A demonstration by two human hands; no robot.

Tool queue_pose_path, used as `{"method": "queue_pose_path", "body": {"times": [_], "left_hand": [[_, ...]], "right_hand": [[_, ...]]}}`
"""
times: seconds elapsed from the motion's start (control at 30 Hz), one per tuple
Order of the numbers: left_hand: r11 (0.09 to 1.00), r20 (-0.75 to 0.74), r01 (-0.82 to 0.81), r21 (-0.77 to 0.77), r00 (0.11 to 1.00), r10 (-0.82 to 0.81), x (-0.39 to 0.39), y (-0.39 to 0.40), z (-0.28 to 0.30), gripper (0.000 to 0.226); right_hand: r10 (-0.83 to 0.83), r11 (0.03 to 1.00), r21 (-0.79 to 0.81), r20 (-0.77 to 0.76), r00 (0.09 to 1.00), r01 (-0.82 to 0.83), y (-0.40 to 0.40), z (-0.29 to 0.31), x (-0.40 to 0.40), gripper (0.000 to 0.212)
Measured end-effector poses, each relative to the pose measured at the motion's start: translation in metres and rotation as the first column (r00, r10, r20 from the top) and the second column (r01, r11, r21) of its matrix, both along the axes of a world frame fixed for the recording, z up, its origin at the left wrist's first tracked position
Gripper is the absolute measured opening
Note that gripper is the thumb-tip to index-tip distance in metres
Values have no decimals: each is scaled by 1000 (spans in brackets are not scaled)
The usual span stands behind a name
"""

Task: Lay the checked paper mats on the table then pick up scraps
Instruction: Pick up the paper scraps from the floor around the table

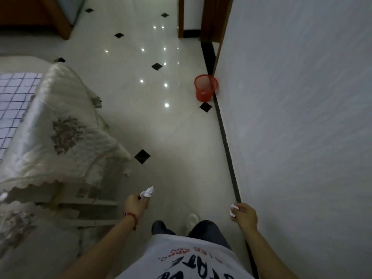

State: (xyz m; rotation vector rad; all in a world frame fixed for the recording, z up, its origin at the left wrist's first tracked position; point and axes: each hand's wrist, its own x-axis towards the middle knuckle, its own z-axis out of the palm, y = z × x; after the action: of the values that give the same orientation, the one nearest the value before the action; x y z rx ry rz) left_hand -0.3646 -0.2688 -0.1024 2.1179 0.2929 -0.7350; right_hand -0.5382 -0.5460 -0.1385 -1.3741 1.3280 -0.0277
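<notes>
Head view shows your left hand pinching one crumpled paper scrap and your right hand clenched on another scrap; the red bin stands ahead by the wall, on your right hand's side.

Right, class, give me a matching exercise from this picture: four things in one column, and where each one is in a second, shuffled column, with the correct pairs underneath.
Things
1. red mesh bin
2. checked paper mat
3. crumpled scrap
4. red string bracelet

Places
A. around the left wrist
B. on the floor against the wall
C. pinched in the left hand
D. flat on the cloth-covered table

Pairs: 1-B, 2-D, 3-C, 4-A

The right hand also holds a second scrap.
</notes>
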Motion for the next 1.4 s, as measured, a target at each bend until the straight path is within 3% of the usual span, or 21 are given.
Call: {"method": "queue_pose_path", "body": {"times": [0.1,0.3,0.47,0.57,0.7,0.77,0.87,1.0,1.2,1.4], "left_hand": [[997,2,-72,22,997,72,51,-21,3,47],[988,-5,-154,6,988,154,159,-63,-6,35],[992,4,-123,24,992,123,282,-99,-13,41],[996,36,-85,-2,996,85,365,-130,2,29],[997,121,26,-68,992,-18,478,-183,12,31],[998,156,59,-32,986,-54,526,-213,10,41],[994,183,107,0,978,-105,585,-271,19,31],[988,178,152,11,972,-152,650,-343,14,31],[976,85,155,154,982,-170,708,-408,-2,25],[977,37,154,150,986,-161,759,-457,-1,21]], "right_hand": [[67,998,-8,38,997,-67,-45,12,84,16],[135,991,-20,121,983,-134,-104,21,256,26],[101,995,-5,104,989,-101,-138,14,367,25],[74,997,-3,14,997,-74,-156,5,412,18],[21,1000,12,-25,999,-21,-185,10,472,27],[-1,1000,15,-23,1000,2,-201,14,498,16],[-5,1000,-22,-47,999,4,-233,6,533,11],[-3,999,-40,-69,998,0,-292,-7,589,14],[30,999,-9,-76,997,-31,-385,-2,691,6],[38,997,-62,-58,998,-41,-456,5,780,11]]}}
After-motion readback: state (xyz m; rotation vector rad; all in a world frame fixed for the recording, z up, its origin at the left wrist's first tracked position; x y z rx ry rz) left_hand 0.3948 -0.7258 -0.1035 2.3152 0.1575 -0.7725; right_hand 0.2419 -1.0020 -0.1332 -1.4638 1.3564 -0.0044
